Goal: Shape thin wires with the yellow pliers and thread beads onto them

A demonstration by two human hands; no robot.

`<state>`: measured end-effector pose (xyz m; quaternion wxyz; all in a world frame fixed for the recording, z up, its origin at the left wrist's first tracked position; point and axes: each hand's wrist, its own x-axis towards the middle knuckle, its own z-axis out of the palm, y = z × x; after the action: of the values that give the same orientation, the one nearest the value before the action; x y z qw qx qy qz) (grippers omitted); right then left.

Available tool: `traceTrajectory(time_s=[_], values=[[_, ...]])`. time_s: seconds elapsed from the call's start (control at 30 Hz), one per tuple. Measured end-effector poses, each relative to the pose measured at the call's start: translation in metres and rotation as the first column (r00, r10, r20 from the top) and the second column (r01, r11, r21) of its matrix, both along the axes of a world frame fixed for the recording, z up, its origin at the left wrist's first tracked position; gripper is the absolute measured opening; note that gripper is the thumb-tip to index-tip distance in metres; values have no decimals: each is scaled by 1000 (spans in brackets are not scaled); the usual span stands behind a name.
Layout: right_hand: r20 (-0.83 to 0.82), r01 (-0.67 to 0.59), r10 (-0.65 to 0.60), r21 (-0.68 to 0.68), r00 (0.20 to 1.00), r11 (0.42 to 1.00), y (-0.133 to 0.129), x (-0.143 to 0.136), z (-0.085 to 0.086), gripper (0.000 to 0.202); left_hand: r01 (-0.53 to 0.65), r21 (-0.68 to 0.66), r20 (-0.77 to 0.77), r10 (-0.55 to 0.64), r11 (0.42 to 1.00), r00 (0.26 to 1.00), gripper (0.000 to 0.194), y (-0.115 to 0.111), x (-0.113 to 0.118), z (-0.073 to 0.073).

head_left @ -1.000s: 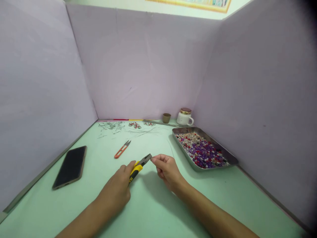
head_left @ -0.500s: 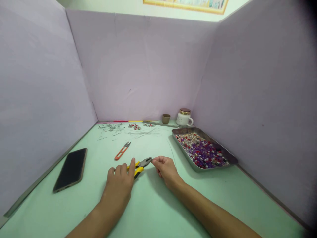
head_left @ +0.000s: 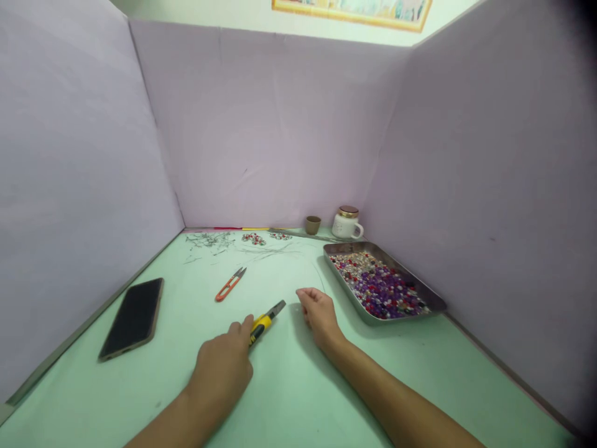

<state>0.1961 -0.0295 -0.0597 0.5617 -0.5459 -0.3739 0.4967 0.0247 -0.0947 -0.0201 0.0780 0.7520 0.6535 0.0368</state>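
Note:
My left hand [head_left: 226,361] is closed round the yellow-and-black handles of a pair of pliers [head_left: 268,320], whose metal jaws point to the upper right and look closed. Just right of the jaw tips, my right hand [head_left: 319,314] is raised over the table with thumb and forefinger pinched. Whatever lies in that pinch is too small to make out, though a thin wire [head_left: 321,274] curves over the cloth just beyond the hand. Orange thread snips [head_left: 231,284] rest on the cloth beyond the pliers.
A metal tray [head_left: 347,292] of mixed beads stands at right. Along the back are wire clippings [head_left: 212,241], beaded pieces [head_left: 254,239], a small brown cup [head_left: 313,225] and a lidded white mug [head_left: 346,224]. A phone [head_left: 133,318] lies at left. Pale panels enclose three sides.
The left hand has turned the pliers, bringing their handles together and their jaws narrower in view. My right hand has moved slightly right and up, away from the jaw tips.

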Motion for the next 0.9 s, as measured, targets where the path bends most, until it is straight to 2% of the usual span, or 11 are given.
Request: traceTrajectory(time_s=[0.03, 0.07, 0.1, 0.17, 0.23, 0.3, 0.43, 0.5, 0.57, 0.63, 0.9], values=[[-65, -26, 24, -22, 998, 999, 0, 2, 3, 22, -4, -24, 166, 8, 1000, 986, 48, 3, -5, 5], [-120, -65, 60, -35, 991, 997, -1, 3, 6, 24, 21, -97, 352, 14, 995, 936, 37, 6, -10, 9], [-164, -112, 104, -40, 981, 993, -2, 3, 9, 25, 65, -208, 522, 55, 976, 851, 30, 8, -15, 14], [-230, -221, 205, -44, 951, 974, -7, 2, 14, 26, 208, -402, 773, 208, 892, 600, 30, 12, -22, 20], [-283, -298, 272, -52, 920, 953, -11, 0, 16, 25, 321, -457, 860, 321, 830, 397, 33, 14, -27, 23], [-329, -342, 306, -58, 893, 938, -14, -2, 17, 25, 378, -472, 876, 379, 796, 298, 36, 13, -28, 25], [-363, -380, 344, -29, 866, 925, -14, -1, 18, 23, 497, -554, 827, 511, 668, 236, 46, 11, -28, 24], [-354, -376, 348, -10, 868, 927, -13, 0, 19, 23, 535, -553, 819, 536, 639, 206, 50, 11, -29, 22], [-336, -368, 347, 3, 875, 930, -13, 1, 21, 21, 544, -533, 827, 535, 648, 173, 53, 11, -30, 20], [-320, -362, 347, 13, 882, 932, -13, 3, 22, 19, 525, -537, 828, 530, 660, 181, 60, 12, -31, 18], [-290, -372, 343, -51, 894, 927, -13, 5, 22, 12, 412, -588, 808, 474, 696, 350, 78, 8, -20, 24]])
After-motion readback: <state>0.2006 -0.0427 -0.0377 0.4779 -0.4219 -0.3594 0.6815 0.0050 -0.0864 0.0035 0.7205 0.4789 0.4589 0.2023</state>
